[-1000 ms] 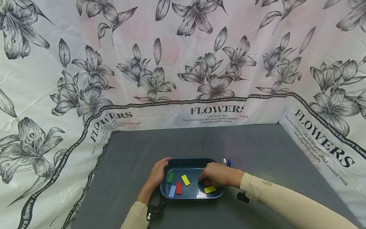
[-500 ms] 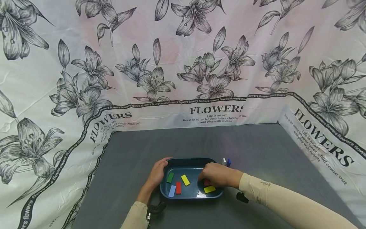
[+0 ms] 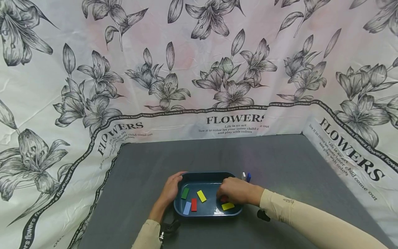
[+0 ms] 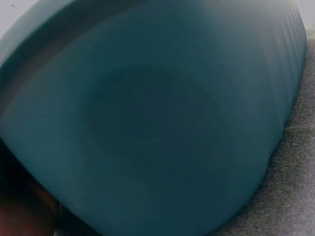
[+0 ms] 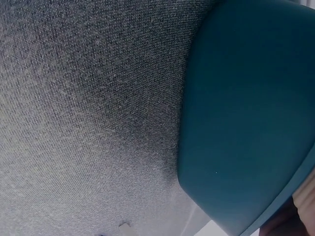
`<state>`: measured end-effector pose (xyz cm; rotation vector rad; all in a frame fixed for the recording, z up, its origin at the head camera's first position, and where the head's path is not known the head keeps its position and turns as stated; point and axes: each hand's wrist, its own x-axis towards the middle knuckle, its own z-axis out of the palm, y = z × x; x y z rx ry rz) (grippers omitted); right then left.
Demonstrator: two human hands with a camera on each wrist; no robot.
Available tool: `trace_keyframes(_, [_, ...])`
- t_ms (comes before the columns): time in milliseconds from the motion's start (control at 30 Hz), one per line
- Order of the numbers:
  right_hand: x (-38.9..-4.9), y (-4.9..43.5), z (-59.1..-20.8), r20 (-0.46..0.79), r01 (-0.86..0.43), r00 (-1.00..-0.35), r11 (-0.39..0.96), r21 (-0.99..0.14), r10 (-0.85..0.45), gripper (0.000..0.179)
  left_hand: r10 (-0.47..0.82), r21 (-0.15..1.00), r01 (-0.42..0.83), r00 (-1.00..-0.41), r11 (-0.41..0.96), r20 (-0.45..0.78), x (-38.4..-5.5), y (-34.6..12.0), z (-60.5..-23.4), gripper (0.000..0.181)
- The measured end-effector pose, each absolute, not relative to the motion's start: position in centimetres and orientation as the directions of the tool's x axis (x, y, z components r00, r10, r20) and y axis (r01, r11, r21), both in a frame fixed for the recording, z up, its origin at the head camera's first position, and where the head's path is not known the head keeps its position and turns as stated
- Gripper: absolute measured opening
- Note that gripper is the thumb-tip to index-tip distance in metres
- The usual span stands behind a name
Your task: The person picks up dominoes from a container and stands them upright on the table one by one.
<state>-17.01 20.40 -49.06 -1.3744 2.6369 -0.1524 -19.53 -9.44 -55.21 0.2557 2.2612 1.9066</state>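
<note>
A dark blue tray (image 3: 208,216) stands on the grey table, its outer wall filling much of both wrist views. My left hand (image 3: 170,188) grips the tray's left end, fingers along the far left rim. My right hand (image 3: 237,191) reaches over the right end with curled fingers pointing down inside. A red block (image 3: 224,199) shows partly from under it; I cannot tell whether the hidden fingertips pinch a block. Just nearer lies a yellow block (image 3: 228,206). Toward the left of the tray lie another yellow block (image 3: 201,196), a green one (image 3: 185,193), a red one (image 3: 194,204) and a light blue one (image 3: 187,208).
Beyond the tray's far right corner, a white block (image 3: 244,176) and a dark blue block (image 3: 248,177) are on the grey table (image 3: 199,155). Behind the table and at its sides hangs a white flower-printed sheet (image 3: 183,62).
My right hand shifts slightly to the right inside the tray, and less of the red block under it shows. My left hand and the other blocks stay in place.
</note>
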Motion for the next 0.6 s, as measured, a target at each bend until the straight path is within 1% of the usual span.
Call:
trace_keyframes(300, [-17.0, 20.33, -49.09, -0.089, -0.813, -0.559, 0.566, -0.135, -0.824, 0.019, 0.235, 0.987, 0.014, -0.972, 0.158, -0.024, -19.34, -9.45, -55.1, 0.047])
trace_keyframes(600, [-17.09, 20.47, -49.36, -0.071, -0.801, -0.572, 0.575, -0.169, -0.817, 0.018, 0.234, 0.985, 0.011, -0.972, 0.17, -0.029, -19.44, -9.39, -55.19, 0.047])
